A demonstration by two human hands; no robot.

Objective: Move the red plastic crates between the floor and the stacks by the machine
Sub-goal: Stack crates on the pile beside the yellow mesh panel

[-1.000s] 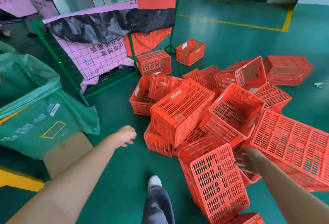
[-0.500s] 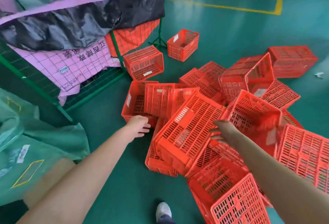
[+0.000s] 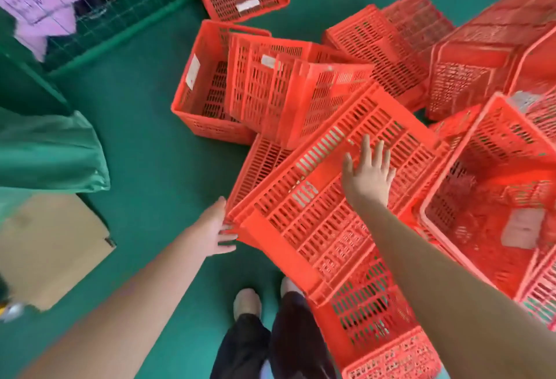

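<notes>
We are holding the tilted crate [image 3: 316, 198] on the floor [image 3: 144, 153] pile, left hand [image 3: 215, 229] gripping its corner, right hand [image 3: 368, 175] spread flat on its slats. An upright crate [image 3: 195, 102] is holding a tipped crate [image 3: 285, 92]; blur is hiding what is lying in the open crate [image 3: 481, 198].

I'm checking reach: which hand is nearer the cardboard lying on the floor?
Left. The left hand is at the left corner of the tilted crate, right of the cardboard; the right hand lies flat on that crate, farther right.
</notes>
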